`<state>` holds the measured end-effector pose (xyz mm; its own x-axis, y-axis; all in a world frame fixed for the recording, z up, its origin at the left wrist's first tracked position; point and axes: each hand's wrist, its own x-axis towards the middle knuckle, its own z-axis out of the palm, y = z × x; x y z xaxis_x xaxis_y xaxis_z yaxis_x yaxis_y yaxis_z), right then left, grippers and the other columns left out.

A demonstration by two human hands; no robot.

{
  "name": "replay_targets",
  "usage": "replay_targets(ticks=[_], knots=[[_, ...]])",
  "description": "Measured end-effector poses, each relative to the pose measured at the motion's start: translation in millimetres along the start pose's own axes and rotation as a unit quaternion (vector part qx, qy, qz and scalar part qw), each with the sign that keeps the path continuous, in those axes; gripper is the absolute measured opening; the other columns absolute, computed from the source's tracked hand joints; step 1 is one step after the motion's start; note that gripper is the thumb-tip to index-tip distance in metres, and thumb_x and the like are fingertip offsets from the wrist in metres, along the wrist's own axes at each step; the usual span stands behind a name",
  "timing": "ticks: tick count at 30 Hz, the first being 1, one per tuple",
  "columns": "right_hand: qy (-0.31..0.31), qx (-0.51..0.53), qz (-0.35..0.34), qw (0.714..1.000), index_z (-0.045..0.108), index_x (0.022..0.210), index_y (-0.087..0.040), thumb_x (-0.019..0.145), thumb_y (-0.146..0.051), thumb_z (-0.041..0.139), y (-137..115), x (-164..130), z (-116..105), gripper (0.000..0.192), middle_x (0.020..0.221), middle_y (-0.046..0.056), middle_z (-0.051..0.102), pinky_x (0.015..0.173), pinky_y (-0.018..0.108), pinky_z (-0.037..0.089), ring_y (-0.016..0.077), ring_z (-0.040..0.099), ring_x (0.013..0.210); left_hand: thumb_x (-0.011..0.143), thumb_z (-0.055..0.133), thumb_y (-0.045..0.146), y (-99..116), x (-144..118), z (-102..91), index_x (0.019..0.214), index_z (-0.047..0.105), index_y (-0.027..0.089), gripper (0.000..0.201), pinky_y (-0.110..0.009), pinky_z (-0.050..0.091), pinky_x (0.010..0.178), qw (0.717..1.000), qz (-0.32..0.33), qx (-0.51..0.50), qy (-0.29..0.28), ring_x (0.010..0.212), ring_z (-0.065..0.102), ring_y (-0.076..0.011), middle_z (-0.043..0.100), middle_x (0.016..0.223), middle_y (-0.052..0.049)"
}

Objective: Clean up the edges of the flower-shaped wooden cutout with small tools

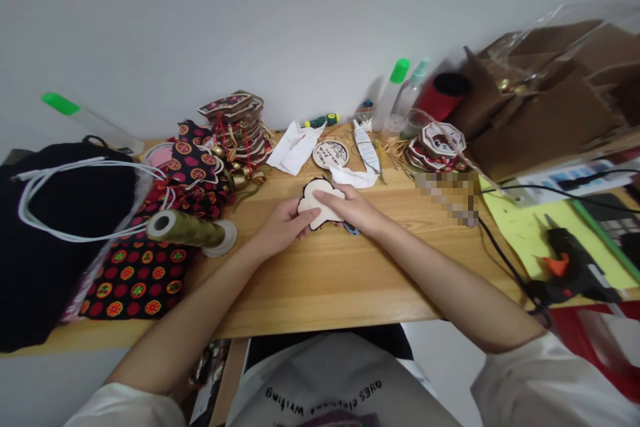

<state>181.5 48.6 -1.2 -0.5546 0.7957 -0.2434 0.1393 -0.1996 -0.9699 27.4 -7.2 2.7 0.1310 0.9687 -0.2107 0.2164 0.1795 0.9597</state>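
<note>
A pale, lobed flat cut-out piece with a dark edge lies on the wooden table in the middle. My left hand grips its left side, thumb on top. My right hand presses on its right side with the fingers laid across it. A bluish object peeks out under my right hand; what it is cannot be told.
Black patterned fabric, a spool of olive thread and a black bag lie left. A stack of ornaments, tissue, a round disc and bottles sit behind. A glue gun and cardboard boxes are right.
</note>
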Motion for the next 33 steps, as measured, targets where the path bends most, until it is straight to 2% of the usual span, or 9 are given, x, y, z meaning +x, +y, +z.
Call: replay_targets(ticks=[10, 26, 33], knots=[[0.027, -0.002, 0.022, 0.999, 0.061, 0.087, -0.013, 0.078, -0.040, 0.058, -4.7, -2.6, 2.9, 0.028, 0.055, -0.002, 0.054, 0.032, 0.015, 0.034, 0.0052, 0.042, 0.041, 0.072, 0.058, 0.046, 1.9, 0.7, 1.5, 0.066, 0.050, 0.016, 0.031, -0.018, 0.035, 0.040, 1.000, 0.000, 0.000, -0.010, 0.041, 0.044, -0.0065, 0.049, 0.047, 0.005], [0.026, -0.009, 0.020, 0.999, 0.060, 0.086, -0.013, 0.078, -0.044, 0.057, -3.6, -3.2, 3.5, 0.032, 0.057, -0.001, 0.051, 0.032, 0.015, 0.031, 0.0051, 0.041, 0.043, 0.075, 0.056, 0.036, 3.4, -1.6, 1.9, 0.068, 0.049, 0.016, 0.023, -0.018, 0.037, 0.041, 1.000, 0.003, 0.005, -0.005, 0.043, 0.045, -0.0065, 0.049, 0.049, 0.005], [0.030, -0.002, 0.022, 0.999, 0.058, 0.079, -0.013, 0.077, -0.045, 0.059, -6.0, -5.3, 4.4, 0.032, 0.054, -0.002, 0.049, 0.031, 0.016, 0.031, 0.0053, 0.040, 0.041, 0.076, 0.055, 0.032, 4.6, -2.3, 2.3, 0.069, 0.050, 0.015, 0.019, -0.018, 0.037, 0.042, 1.000, 0.004, 0.011, -0.004, 0.044, 0.045, -0.0062, 0.049, 0.050, 0.005]])
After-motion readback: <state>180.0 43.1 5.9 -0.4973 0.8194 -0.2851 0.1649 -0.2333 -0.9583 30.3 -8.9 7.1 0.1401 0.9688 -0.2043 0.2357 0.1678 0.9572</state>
